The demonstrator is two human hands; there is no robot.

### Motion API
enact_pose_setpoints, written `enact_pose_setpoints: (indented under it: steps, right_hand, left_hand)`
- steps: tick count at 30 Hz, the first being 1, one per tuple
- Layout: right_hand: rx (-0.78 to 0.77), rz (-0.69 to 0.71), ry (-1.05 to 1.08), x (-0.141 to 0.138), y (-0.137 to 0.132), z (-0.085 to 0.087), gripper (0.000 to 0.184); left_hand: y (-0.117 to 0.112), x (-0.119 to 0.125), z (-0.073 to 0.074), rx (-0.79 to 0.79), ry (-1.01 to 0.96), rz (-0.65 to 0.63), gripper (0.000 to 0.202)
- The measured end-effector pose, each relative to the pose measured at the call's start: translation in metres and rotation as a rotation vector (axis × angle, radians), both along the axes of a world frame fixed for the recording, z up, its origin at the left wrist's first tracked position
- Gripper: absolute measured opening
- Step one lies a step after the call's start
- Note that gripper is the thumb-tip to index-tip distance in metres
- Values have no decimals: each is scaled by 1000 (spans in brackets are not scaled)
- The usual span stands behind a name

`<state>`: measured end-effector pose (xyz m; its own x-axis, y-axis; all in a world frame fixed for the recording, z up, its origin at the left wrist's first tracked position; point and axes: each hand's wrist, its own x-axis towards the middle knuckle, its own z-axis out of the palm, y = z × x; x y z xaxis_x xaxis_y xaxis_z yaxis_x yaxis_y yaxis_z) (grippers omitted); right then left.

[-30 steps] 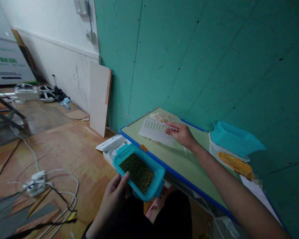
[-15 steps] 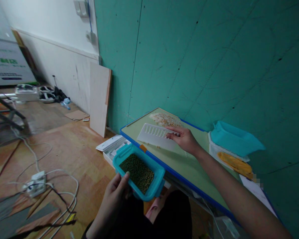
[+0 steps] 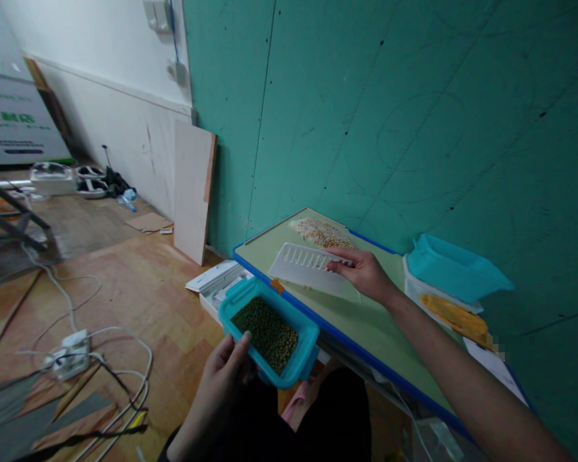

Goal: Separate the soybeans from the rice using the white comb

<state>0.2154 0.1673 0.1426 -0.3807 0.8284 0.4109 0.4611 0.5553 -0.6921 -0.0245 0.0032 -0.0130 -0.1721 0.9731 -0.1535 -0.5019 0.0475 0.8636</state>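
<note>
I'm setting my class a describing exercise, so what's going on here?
A person's left hand holds a blue container of green and yellowish beans beside the near edge of a green-topped table. The right hand grips a white slotted piece over the tabletop. Beyond it lies a spread of mixed grains.

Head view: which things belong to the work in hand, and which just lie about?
In use:
turquoise box of grains, in the left hand
white slotted plate, in the right hand
mixed heap on the table

Apparently lying about:
turquoise bin
orange item
power strip
leaning board
</note>
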Motion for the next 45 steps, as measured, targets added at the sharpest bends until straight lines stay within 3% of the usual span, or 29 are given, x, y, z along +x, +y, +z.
enact_pose_setpoints:
  steps: [15, 26, 32, 39, 42, 45]
  right_hand:
    - [-9, 27, -6, 0, -14, 3, 28]
    - [16, -60, -15, 21, -31, -6, 28]
    - [60, -111, -67, 23, -60, -8, 25]
    - [216, -118, -180, 5, -108, -6, 27]
    - [248, -196, -155, 6, -99, -6, 26]
    - [291, -342, -88, 17, -64, -9, 28]
  left_hand:
    - [0, 2, 0, -19, -20, 23, 40]
    - [-7, 16, -1, -52, -60, 99, 36]
    - [-11, 31, 5, -90, -94, 163, 45]
    - [-14, 39, 8, -87, -127, 147, 39]
    - [-13, 37, 9, -72, -98, 158, 37]
    - [-11, 35, 7, -62, -78, 155, 37]
